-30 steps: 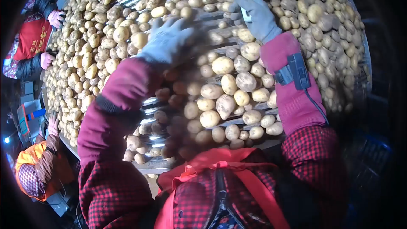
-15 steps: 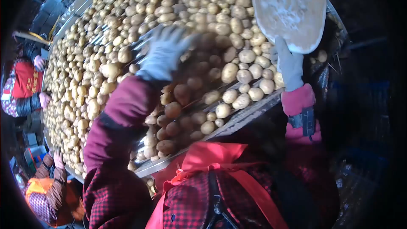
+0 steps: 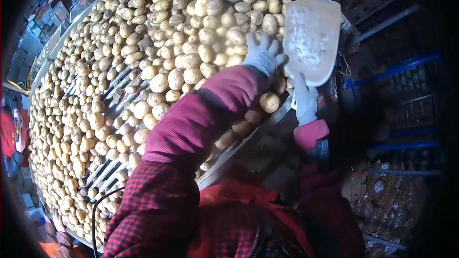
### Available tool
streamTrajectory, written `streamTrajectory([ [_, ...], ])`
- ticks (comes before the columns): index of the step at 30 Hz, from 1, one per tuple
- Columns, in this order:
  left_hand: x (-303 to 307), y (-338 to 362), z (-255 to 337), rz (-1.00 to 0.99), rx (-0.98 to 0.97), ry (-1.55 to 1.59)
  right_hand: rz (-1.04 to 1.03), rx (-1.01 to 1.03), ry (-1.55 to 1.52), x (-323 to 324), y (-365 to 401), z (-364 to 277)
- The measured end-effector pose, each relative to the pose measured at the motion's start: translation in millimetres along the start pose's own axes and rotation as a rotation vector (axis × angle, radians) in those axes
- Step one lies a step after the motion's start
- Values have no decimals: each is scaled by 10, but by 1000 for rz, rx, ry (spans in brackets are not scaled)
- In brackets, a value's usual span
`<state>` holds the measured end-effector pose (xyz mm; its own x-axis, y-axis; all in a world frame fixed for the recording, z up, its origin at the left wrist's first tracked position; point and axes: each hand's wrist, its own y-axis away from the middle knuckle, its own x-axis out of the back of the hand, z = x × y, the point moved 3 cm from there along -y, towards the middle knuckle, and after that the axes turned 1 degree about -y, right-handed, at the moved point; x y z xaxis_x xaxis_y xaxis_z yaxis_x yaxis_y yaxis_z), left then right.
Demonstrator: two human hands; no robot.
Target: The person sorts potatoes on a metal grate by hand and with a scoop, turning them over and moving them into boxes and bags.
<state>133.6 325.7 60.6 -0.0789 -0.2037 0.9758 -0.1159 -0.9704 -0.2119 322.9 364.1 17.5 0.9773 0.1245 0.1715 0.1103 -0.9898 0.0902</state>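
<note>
A heap of potatoes (image 3: 186, 62) covers a large slatted table. My left hand (image 3: 262, 55), in a pale work glove, lies on the potatoes with its fingers spread, close to the left edge of a scoop. The gloved fingers of my right hand (image 3: 306, 101) are wrapped round the near end of this worn, whitish scoop (image 3: 313, 33), partly hiding its handle. The scoop's broad blade points away from me over the table's right side. One larger potato (image 3: 269, 102) sits between my left forearm and the table's near edge.
Bare metal slats (image 3: 103, 174) show between potatoes. The table's metal rim (image 3: 224, 162) runs in front of me. At right, dark racks with blue bars (image 3: 406, 145) stand below. Another person in red (image 3: 8, 134) is at the far left; an orange garment (image 3: 50, 249) shows at lower left.
My left hand has swept right across the potatoes to beside the scoop. The view has shifted, and the scoop appears lower and slightly further left, still in my right hand.
</note>
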Motion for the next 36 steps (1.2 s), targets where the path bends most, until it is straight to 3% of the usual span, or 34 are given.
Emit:
streamTrajectory([
  [3,200,-201,-119,-264,121,18,-89,-204,124,-79,-136,-80],
  [4,121,-204,-187,-233,118,54,-135,-231,174,-134,-123,-122],
  [5,-10,-197,-272,-201,117,89,-204,-171,-38,-158,-163,30],
  [6,-60,-185,-352,-170,114,120,-237,-117,-45,-220,-71,-26],
  [7,-1,-120,-399,-307,122,166,-267,-62,-55,-325,97,-87],
  [8,41,-23,-440,-277,106,149,-296,-10,-61,-421,256,-114],
  [10,116,249,-519,-237,78,148,-332,-161,-268,-635,492,71],
  [13,637,764,-648,-288,78,270,-366,-186,-114,-1004,967,-67],
  [14,209,736,-857,-318,134,189,-339,-224,-21,-1152,1090,-130],
  [15,543,1001,-907,-339,155,273,-385,-225,97,-1300,1080,47],
  [16,601,1141,-1026,-394,241,233,-386,-214,-53,-1426,1396,-357],
  [17,245,1287,-1305,-300,212,292,-403,-4,0,-1625,1277,75],
  [18,322,1520,-1409,-119,121,212,-408,37,-67,-1840,1293,175],
  [19,265,1679,-1498,-146,246,163,-416,77,-135,-2055,1311,269],
  [20,213,1742,-1604,-230,365,187,-408,-79,-322,-2156,1576,47],
  [21,386,1940,-1601,-207,393,521,-634,-230,-190,-2257,1595,-47],
  [22,617,2140,-1603,-166,423,854,-721,-194,-201,-2464,1630,68],
  [24,745,2410,-1772,-238,514,366,-738,-255,-153,-2791,1743,49],
  [26,506,2804,-2134,-77,533,363,-905,-302,-187,-3108,1784,98],
  [28,596,3098,-2182,-21,667,688,-1022,-333,-196,-3423,1802,135],
  [29,406,3363,-2392,-50,598,180,-1037,-299,-169,-3484,1833,118],
  [32,332,3737,-2475,-104,812,363,-1016,-103,-84,-3369,1876,-107],
  [34,261,3923,-2583,-33,898,721,-893,132,-3,-2907,1765,-339],
  [36,500,3831,-2557,-162,867,586,-666,379,79,-2326,1480,-514],
])
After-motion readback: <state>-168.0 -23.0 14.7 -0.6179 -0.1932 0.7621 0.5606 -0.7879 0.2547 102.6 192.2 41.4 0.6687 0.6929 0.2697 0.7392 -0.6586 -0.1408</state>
